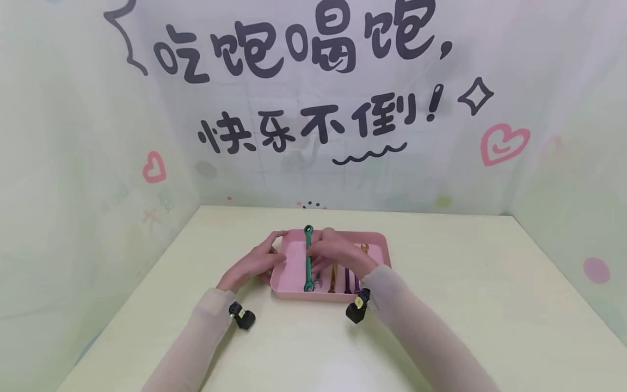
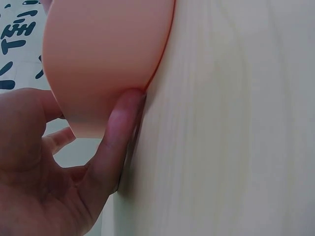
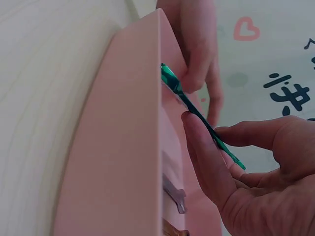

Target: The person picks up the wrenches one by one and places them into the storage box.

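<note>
A green wrench (image 1: 308, 264), with a ring at its far end and an open jaw at its near end, is pinched between the thumb and fingers of my right hand (image 1: 338, 247). In the right wrist view the green wrench (image 3: 197, 112) slants over the pink tray (image 3: 118, 128), its jaw end by the rim. My left hand (image 1: 254, 261) grips the tray's left end, thumb low on the outer wall in the left wrist view. Inside the tray lie a silver wrench (image 1: 318, 283), a gold wrench (image 1: 333, 279) and purple wrenches (image 1: 347, 280), partly hidden by my right hand.
The pink tray (image 1: 313, 296) stands on a pale wooden table (image 1: 441, 305), towards its far side. A printed cloth wall (image 1: 294, 179) rises behind the table, with more cloth at both sides. Small black cameras (image 1: 242, 316) sit on both wrists.
</note>
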The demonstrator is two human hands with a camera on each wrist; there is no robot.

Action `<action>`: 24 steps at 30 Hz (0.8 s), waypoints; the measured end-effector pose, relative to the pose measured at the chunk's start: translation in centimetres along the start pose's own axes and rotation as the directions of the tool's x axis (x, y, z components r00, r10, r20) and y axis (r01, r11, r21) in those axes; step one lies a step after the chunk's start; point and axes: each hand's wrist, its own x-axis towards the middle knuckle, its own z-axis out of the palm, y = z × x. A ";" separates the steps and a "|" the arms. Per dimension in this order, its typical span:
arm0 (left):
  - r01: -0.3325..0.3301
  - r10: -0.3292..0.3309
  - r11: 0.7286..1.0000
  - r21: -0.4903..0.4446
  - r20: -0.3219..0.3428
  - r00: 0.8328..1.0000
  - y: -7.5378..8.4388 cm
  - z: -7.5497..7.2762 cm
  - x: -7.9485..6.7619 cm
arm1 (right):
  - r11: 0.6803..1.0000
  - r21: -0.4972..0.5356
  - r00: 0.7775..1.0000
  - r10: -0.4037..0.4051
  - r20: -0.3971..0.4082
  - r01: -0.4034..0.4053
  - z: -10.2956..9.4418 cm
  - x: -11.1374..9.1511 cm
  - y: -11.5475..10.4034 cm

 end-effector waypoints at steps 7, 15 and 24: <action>-0.004 0.004 1.000 0.001 0.001 1.000 0.0 -0.2 0.0 | 0.999 0.022 0.999 0.038 -0.030 -0.037 1.4 2.1 0.5; -0.018 0.018 1.000 -0.006 0.013 1.000 -0.2 0.3 0.3 | 0.996 0.021 0.991 0.090 -0.103 -0.088 2.2 2.6 1.1; -0.026 0.026 1.000 -0.015 -0.002 1.000 -0.2 0.0 0.1 | 0.994 -0.050 0.981 0.085 -0.172 -0.094 3.4 1.8 -0.1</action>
